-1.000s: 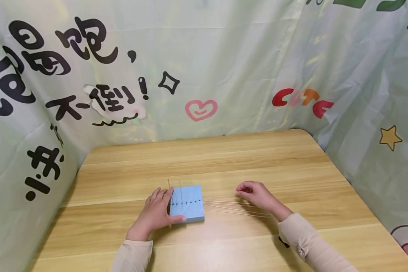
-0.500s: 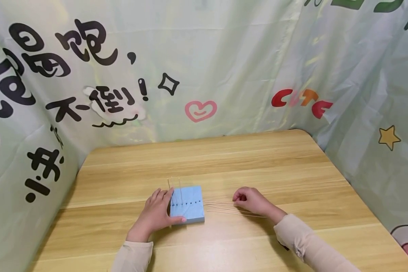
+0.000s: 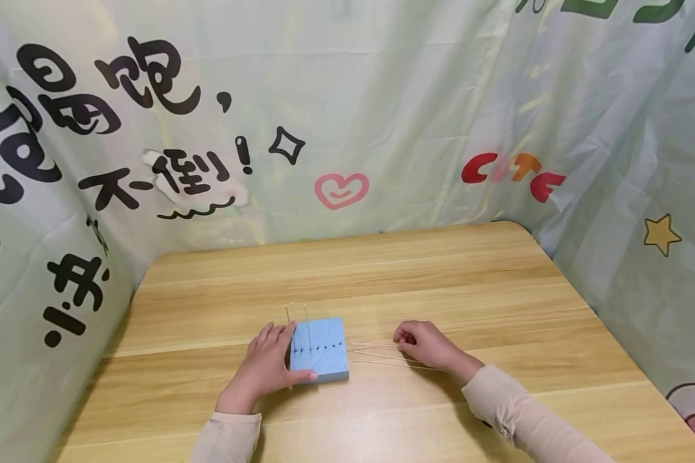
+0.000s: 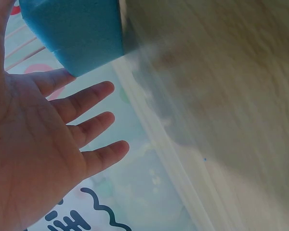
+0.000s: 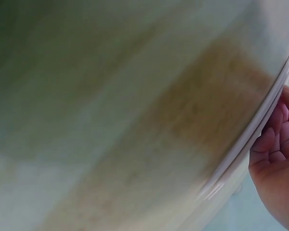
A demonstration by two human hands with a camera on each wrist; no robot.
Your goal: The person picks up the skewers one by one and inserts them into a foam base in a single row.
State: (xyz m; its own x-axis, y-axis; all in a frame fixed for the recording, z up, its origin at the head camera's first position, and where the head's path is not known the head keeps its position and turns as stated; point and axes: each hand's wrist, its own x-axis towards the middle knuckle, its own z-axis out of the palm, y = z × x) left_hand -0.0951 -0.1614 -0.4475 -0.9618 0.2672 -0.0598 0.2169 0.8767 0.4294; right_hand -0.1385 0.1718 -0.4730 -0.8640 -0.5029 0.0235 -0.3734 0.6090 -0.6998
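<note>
A square blue block, foam-like, lies on the table with a row of dark holes across its top. Several thin sticks stand upright in its left-hand holes. My left hand holds the block at its left side, thumb at the near edge and index finger at the far one; in the left wrist view the other fingers of this hand are spread off the block. Loose thin wooden sticks lie right of the block. Over them, my right hand has curled fingers at the sticks; whether it pinches one is unclear.
The wooden table extends around the block and both hands. A printed curtain hangs behind the table and along both sides.
The right hand has come down and a little left, its fingertips reaching the loose sticks. My left hand and the block have stayed put.
</note>
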